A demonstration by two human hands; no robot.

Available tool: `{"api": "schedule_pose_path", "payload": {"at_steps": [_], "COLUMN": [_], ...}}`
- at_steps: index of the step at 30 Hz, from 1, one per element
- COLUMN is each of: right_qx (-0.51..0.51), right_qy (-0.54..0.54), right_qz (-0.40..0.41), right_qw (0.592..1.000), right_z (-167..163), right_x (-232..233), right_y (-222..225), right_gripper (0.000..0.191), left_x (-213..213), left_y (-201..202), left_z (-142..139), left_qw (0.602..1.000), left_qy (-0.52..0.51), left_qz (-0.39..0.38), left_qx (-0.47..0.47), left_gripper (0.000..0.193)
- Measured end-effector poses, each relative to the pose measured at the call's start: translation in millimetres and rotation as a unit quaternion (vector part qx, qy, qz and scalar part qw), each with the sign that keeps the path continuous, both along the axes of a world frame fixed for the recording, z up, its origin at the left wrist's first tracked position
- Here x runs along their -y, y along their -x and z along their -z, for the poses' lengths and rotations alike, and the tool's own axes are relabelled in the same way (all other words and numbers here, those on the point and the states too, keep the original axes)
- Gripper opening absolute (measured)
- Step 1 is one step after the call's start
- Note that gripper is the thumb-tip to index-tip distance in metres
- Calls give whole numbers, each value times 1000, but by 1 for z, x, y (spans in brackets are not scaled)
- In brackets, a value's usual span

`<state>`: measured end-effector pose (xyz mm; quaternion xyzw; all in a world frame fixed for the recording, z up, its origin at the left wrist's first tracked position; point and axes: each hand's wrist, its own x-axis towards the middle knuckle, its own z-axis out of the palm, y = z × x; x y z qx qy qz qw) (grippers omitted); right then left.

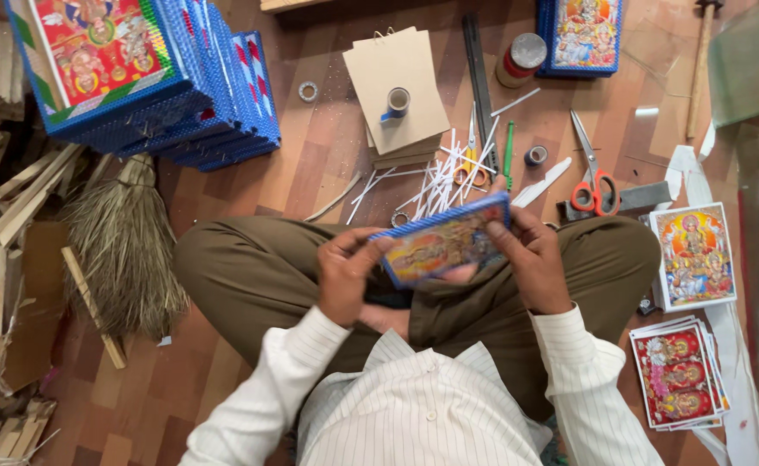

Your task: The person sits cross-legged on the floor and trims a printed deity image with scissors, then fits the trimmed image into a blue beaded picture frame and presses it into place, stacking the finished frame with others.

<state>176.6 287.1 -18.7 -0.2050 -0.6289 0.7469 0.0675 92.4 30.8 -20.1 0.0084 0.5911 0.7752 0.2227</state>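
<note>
Above the crossed legs, a small blue-framed picture (pixel 442 243) with a colourful print is held tilted: the left hand (pixel 347 273) is closed in a grip on its left end, the right hand (pixel 532 259) on its right end. Red-handled scissors (pixel 594 181) are seen on the wooden floor (pixel 310 155) further right.

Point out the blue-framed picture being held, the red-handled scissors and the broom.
blue-framed picture (pixel 444 244), head view, middle of its printed face.
red-handled scissors (pixel 594 192), head view, on the red handle loops.
broom (pixel 125 246), head view, middle of the bristles.
</note>
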Motion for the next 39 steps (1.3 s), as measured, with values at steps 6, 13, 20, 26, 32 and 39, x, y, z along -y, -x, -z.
{"api": "schedule_pose_path", "payload": {"at_steps": [6,13,20,26,32,39], "right_qx": [-99,-100,-152,-147,2,-41], "right_qy": [246,263,274,282,216,187], "right_qz": [136,194,206,197,87,63], "right_qw": [954,940,927,927,972,980], "right_z": [15,42,85,108,106,116], "right_x": [46,30,8,30,47,59], "right_y": [9,12,32,44,28,16], "right_gripper": [46,36,31,34,35,37], "left_x": [-11,-24,-44,-34,-26,-18], "left_y": [-41,-50,-37,-18,-7,7], "left_z": [-5,18,67,108,122,118], "left_qw": [828,729,994,958,961,935], "left_qy": [178,239,-68,-208,-213,-247], "left_qz": [2,39,-71,65,63,94], "left_qx": [-532,-640,-38,186,165,237], "left_gripper": [23,63,73,31,34,50]}}
